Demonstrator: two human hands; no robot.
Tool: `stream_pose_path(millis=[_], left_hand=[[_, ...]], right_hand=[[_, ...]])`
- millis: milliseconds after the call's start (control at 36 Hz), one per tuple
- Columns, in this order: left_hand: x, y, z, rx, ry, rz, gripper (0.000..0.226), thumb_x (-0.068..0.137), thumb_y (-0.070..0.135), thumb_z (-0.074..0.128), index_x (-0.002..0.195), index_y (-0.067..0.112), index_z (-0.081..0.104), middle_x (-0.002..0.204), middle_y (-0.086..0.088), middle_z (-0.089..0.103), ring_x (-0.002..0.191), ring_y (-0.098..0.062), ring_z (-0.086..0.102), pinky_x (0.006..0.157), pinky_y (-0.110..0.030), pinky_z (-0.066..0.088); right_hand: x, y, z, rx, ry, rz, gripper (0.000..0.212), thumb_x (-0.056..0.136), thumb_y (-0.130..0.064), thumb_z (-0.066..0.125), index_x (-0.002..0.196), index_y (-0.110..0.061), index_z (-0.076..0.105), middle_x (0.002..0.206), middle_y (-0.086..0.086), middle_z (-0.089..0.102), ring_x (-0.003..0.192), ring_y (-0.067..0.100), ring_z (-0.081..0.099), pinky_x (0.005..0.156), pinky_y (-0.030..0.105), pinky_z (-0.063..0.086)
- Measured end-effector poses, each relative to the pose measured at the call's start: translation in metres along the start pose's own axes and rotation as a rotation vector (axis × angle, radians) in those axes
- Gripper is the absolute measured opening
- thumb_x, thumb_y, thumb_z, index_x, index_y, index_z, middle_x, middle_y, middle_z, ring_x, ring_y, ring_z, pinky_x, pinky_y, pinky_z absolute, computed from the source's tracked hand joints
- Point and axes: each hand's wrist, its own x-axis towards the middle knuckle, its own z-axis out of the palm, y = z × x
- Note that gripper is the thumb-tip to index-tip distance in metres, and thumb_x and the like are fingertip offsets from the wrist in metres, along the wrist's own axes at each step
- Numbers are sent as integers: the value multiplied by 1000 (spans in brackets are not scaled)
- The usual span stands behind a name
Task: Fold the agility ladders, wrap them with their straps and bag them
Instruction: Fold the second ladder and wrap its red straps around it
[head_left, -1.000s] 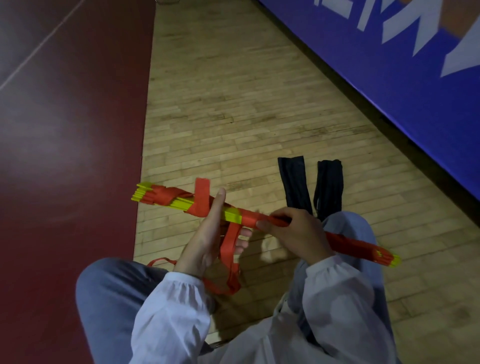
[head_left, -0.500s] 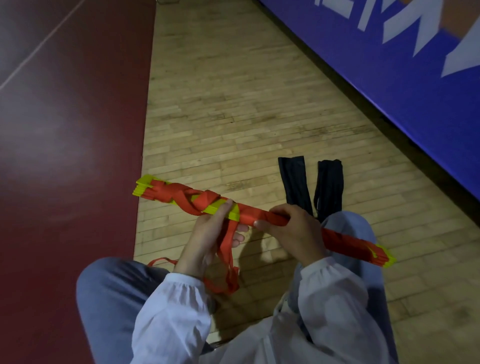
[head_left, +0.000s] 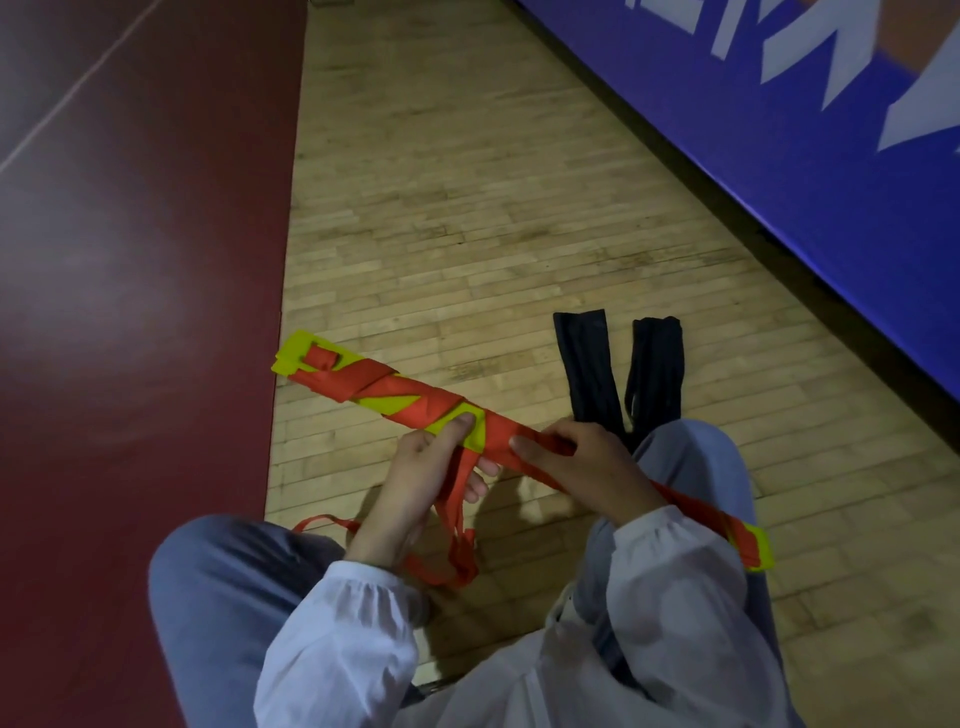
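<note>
left hand (head_left: 426, 470): thumb pressed on top and fingers curled beneath, pinching the folded yellow-green agility ladder (head_left: 387, 400) at the last wrap.
right hand (head_left: 582, 462): closed round the same ladder, just beside the left.
axis: far left to near right, held over the knees.
loose orange strap (head_left: 460, 564): hangs below the left hand, which is the nearer one.
black fabric bags (head_left: 587, 374): two, flat on the wooden floor (head_left: 441, 234), beyond the right knee.
room: maroon floor band (head_left: 130, 312) on the left, blue padded wall (head_left: 779, 156) on the right.

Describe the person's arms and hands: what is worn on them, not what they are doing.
The left hand and right hand are bare, with no gloves. The left sleeve and right sleeve are long, loose and white, of thin fabric, each gathered into a puckered cuff at the wrist. No markings show on them.
</note>
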Motion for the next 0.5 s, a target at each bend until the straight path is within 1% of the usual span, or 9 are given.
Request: stream_pose_path(millis=[56,194,278,361,417,500], left_hand=[[0,1,0,8,-6,-2,45,98,27,48,76,-6,68,69,-20,68,44,-19,58,45,-24,50],[0,6,0,-29,-30,-49,43,98,30,49,83,-5,67,73,-21,68,46,-19,59,45,-24,51],[-1,8,-1,-49,-54,-92,41,97,33,49,89,-4,66,76,-21,68,47,-21,60,44,-25,51],[-1,9,-1,-50,-67,-126,42,97,34,49,94,-4,65,78,-21,69,48,-22,60,44,-25,51],[-2,10,0,-60,-63,-145,43,97,35,49,96,-5,64,76,-20,69,47,-22,59,43,-25,50],[-1,9,-1,-72,-69,-166,48,96,42,48,95,-2,65,76,-19,68,48,-23,59,45,-25,51]], right_hand=[[-1,0,1,26,5,-3,67,71,-75,53,107,-20,65,95,-5,65,88,8,60,81,29,50],[-2,-2,2,44,49,-11,52,80,-64,61,102,-17,67,93,-2,67,86,10,61,84,34,51],[-1,-2,3,46,76,-13,52,79,-64,62,99,-18,68,89,-2,68,85,10,62,84,36,52],[0,1,4,48,97,-11,52,76,-67,62,100,-21,69,90,-4,68,87,11,63,86,40,52],[1,2,5,42,116,-10,56,71,-73,62,98,-24,69,90,-6,68,90,14,63,88,43,51],[2,2,6,26,151,-6,73,55,-87,51,94,-27,70,88,-9,68,92,17,62,88,45,50]])
